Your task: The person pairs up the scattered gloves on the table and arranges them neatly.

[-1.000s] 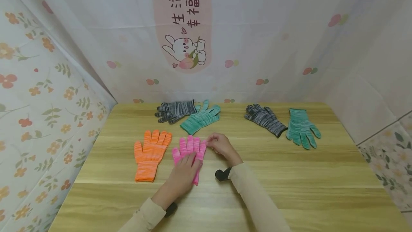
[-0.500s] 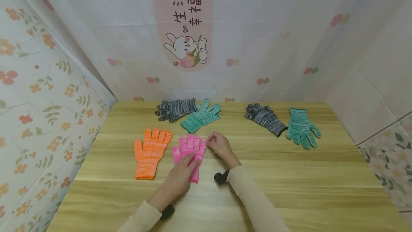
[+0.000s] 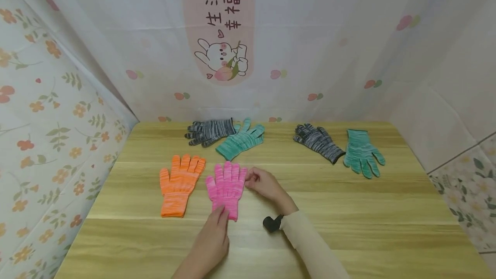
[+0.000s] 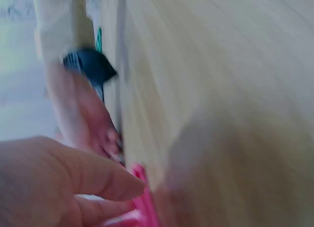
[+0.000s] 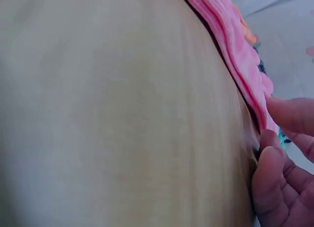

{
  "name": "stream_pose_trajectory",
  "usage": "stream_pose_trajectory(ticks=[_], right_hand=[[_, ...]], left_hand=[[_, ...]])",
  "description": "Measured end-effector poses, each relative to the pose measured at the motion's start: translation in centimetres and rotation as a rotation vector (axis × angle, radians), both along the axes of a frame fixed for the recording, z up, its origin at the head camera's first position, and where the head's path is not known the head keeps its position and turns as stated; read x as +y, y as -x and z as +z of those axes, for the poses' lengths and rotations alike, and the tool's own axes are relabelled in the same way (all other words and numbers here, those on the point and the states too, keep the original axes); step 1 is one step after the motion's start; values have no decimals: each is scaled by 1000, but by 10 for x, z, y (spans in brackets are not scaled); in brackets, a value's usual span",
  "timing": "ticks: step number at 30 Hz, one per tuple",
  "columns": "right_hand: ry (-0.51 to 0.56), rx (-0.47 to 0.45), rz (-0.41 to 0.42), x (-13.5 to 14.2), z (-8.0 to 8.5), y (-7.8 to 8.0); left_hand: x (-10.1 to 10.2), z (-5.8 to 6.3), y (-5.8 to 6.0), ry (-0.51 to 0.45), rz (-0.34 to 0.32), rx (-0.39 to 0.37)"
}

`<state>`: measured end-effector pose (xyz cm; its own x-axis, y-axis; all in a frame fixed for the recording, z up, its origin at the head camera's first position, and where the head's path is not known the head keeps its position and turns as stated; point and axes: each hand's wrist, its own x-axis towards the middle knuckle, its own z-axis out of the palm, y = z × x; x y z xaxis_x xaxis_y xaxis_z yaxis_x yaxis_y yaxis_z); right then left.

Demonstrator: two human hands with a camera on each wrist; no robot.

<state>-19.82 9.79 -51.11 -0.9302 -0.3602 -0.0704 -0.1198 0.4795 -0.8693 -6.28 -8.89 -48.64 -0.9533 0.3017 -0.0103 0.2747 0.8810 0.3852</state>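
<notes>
A pink knit glove (image 3: pixel 226 188) lies flat on the wooden table, its fingers pointing away from me and its cuff toward me. My left hand (image 3: pixel 209 236) is at the cuff; in the left wrist view, the thumb and a finger close in on the pink cuff edge (image 4: pixel 146 207). At the glove's right side is my right hand (image 3: pixel 265 184). Its thumb and index finger pinch the glove's side edge, with the pink knit (image 5: pixel 240 55) reaching the fingertips in the right wrist view. The other right fingers are curled in.
An orange glove (image 3: pixel 176 186) lies left of the pink one. Farther back, a dark grey glove (image 3: pixel 211 131) touches a green glove (image 3: pixel 242 141). Another grey glove (image 3: pixel 319 143) and green glove (image 3: pixel 363 154) lie at the right. A printed curtain (image 3: pixel 294 46) hangs behind the table (image 3: pixel 348 227).
My left hand has slid from the pink glove's palm back to its cuff, uncovering the palm. The right hand has moved slightly down along the glove's right edge.
</notes>
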Motion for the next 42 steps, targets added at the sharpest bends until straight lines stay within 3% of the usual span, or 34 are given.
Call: stream_pose_trajectory(ticks=[4, 8, 12, 18, 32, 42], right_hand=[[-35, 61, 68, -2, 2, -15], [-77, 89, 97, -12, 2, -34], [-161, 130, 69, -24, 1, -46], [-273, 158, 4, -36, 5, -50], [-336, 170, 0, -52, 9, -49], [-315, 177, 8, -49, 7, -48]], left_hand=[[-9, -2, 0, -99, 35, -110], [-18, -5, 1, -196, 37, -135], [-25, -9, 5, -314, 67, -137], [-33, -10, 12, -438, 100, -181], [-43, -10, 14, -494, 173, -195], [-38, -5, 15, -423, 150, -201]])
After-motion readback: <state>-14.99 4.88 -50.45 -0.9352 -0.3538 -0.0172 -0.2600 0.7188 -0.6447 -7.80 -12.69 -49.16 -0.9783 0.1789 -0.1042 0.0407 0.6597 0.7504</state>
